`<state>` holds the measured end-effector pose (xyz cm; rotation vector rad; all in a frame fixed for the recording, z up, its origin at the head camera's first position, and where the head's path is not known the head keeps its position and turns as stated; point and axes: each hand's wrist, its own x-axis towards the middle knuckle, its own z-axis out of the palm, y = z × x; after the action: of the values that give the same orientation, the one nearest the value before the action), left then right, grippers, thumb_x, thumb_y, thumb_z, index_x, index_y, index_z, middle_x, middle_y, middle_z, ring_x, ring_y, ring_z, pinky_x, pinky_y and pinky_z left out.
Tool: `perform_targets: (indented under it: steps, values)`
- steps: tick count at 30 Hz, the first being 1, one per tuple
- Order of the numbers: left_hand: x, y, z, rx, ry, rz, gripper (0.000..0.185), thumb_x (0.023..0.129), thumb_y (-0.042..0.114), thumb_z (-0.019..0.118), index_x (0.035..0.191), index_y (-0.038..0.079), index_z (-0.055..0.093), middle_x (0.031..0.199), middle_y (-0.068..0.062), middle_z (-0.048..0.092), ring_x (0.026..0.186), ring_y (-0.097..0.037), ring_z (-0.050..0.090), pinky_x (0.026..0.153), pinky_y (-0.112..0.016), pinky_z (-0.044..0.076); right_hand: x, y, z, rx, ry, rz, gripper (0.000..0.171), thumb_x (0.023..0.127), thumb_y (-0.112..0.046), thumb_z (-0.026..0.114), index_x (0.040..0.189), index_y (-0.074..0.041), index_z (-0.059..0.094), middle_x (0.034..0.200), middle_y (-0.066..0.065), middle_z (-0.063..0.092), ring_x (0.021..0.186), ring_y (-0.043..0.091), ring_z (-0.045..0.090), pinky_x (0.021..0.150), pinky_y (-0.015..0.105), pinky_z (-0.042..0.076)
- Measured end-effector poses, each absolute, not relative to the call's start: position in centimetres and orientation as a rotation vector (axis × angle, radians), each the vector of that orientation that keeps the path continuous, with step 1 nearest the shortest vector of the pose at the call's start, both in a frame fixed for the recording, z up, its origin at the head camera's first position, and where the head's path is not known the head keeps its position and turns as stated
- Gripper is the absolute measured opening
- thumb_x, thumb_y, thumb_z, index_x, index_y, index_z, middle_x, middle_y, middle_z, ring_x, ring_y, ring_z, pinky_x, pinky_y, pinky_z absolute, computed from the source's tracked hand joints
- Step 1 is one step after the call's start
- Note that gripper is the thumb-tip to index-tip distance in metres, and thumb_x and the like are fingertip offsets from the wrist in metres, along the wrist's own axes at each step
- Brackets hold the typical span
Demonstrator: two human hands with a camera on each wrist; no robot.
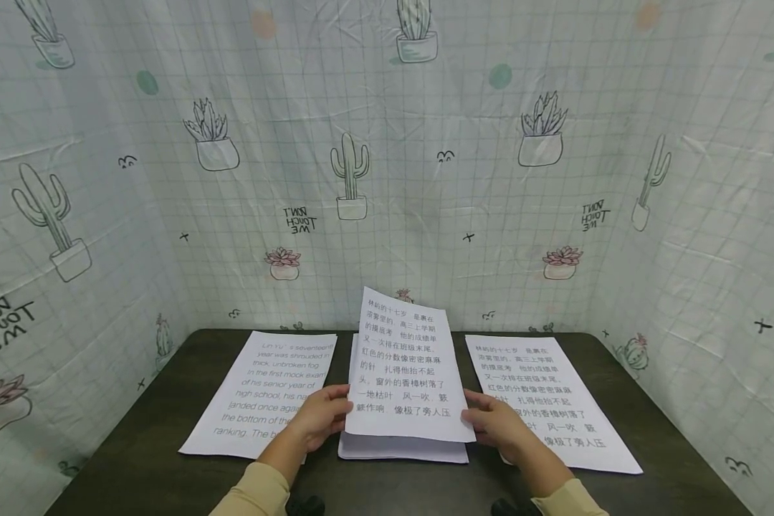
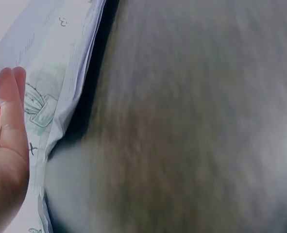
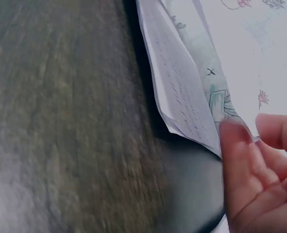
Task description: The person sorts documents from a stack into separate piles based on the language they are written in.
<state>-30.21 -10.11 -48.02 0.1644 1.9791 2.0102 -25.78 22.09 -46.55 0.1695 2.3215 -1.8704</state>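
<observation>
Together, the left hand point(image 1: 322, 413) and right hand point(image 1: 498, 424) pinch a white rectangular printed paper sheet point(image 1: 405, 369) above a white paper stack point(image 1: 403, 450).

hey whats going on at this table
A person's left hand and right hand hold a sheet of Chinese text by its side edges, tilted up over the middle paper. English-printed paper lies on the dark table to the left, and Chinese-printed paper to the right.
</observation>
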Motion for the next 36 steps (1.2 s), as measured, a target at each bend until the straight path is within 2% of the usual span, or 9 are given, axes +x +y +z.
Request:
perform_targets:
  steps: [3,8,21,31,36]
  values:
    - [-30.3,-9.6,-47.9,0.185,1.962,2.022,0.057,0.088,0.000,0.054,0.141,-0.013,0.039,0.116,-0.017,0.066,0.086,-0.013,0.066,0.074,-0.028,0.057,-25.7,22.8,-46.5,0.130,2.277,-1.889,0.066,0.089,0.001,0.056,0.149,0.006,0.030,0.110,0.017,0.068,0.092,0.022,0.069,0.078,0.040,0.058]
    - [-30.5,-8.4,-47.4,0.222,1.915,2.040,0.061,0.082,-0.006,0.053,0.141,-0.012,0.038,0.114,-0.016,0.069,0.082,-0.012,0.067,0.071,-0.027,0.056,-25.6,24.2,-46.4,0.156,2.279,-1.904,0.067,0.090,0.002,0.055,0.151,0.004,0.028,0.104,0.011,0.068,0.088,0.020,0.068,0.074,0.038,0.057]
    - [-29.9,-3.0,-47.0,0.182,1.861,2.050,0.058,0.082,-0.007,0.056,0.139,-0.007,0.046,0.113,-0.018,0.070,0.081,-0.013,0.068,0.068,-0.026,0.056,-24.0,29.8,-46.2,0.229,2.288,-1.887,0.064,0.096,-0.008,0.053,0.152,0.005,0.023,0.114,0.010,0.064,0.095,0.015,0.067,0.082,0.037,0.058]
    - [-29.2,0.6,-47.4,0.182,1.808,2.058,0.058,0.080,-0.008,0.056,0.138,-0.007,0.048,0.104,-0.012,0.072,0.079,-0.013,0.068,0.068,-0.028,0.057,-22.7,33.7,-45.7,0.186,2.231,-1.915,0.070,0.099,-0.009,0.052,0.152,0.009,0.011,0.105,-0.006,0.064,0.092,0.007,0.065,0.079,0.031,0.056]
    - [-29.0,2.4,-47.8,0.199,1.789,2.053,0.057,0.080,-0.009,0.056,0.136,-0.007,0.049,0.105,-0.015,0.072,0.082,-0.017,0.070,0.071,-0.032,0.059,-21.8,35.6,-45.7,0.159,2.169,-1.968,0.071,0.098,-0.010,0.054,0.151,0.011,0.011,0.101,-0.012,0.063,0.092,0.006,0.065,0.080,0.030,0.056]
